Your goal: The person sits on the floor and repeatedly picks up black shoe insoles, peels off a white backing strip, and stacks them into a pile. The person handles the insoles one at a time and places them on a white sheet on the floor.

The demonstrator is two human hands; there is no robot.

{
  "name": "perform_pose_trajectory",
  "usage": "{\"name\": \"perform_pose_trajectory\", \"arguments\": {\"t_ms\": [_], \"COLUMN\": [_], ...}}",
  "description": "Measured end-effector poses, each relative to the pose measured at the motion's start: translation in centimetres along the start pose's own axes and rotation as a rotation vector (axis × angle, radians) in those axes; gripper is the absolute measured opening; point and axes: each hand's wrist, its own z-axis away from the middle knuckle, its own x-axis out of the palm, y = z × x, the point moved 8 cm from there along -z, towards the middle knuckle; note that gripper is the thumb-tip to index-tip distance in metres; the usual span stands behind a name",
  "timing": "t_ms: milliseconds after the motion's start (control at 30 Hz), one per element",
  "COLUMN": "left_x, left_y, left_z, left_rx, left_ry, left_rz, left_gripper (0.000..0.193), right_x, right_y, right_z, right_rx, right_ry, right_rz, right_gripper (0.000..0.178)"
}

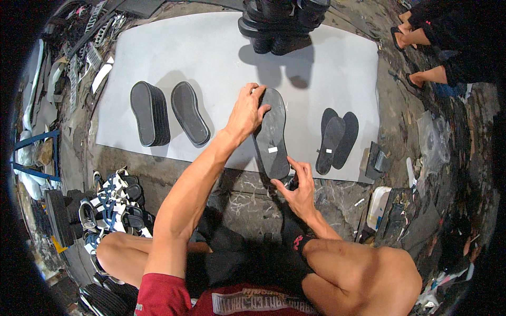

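A dark grey shoe sole with a small white label near its heel is held between my two hands over the near edge of a pale sheet. My left hand grips its far end, fingertips at the top and thumb along the left side. At the near end, my right hand pinches the heel between thumb and fingers. To the left lie a neat stack of black-rimmed soles and a single sole. On the right are two black insoles with a labelled grey sole on top.
A tall pile of black soles stands at the far edge. White-and-dark sandals lie heaped by my left knee. Scraps litter the left floor. A dark block sits at the sheet's right corner. Other people's feet show far right.
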Motion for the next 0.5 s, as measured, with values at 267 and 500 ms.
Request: {"name": "perform_pose_trajectory", "arguments": {"t_ms": [267, 500], "left_x": [2.4, 4.9], "left_y": [6.0, 7.1], "left_z": [5.8, 6.6], "left_rx": [0.137, 0.015], "left_ry": [-0.403, -0.554], "left_rz": [-0.231, -0.393], "left_gripper": [0.091, 0.104], "right_x": [-0.2, -6.8], "right_y": [0.9, 4.6], "right_z": [0.3, -10.3], "right_rx": [0.008, -0.007], "right_ry": [0.022, 0.127], "right_rz": [0.033, -0.218], "right_gripper": [0.077, 0.041]}}
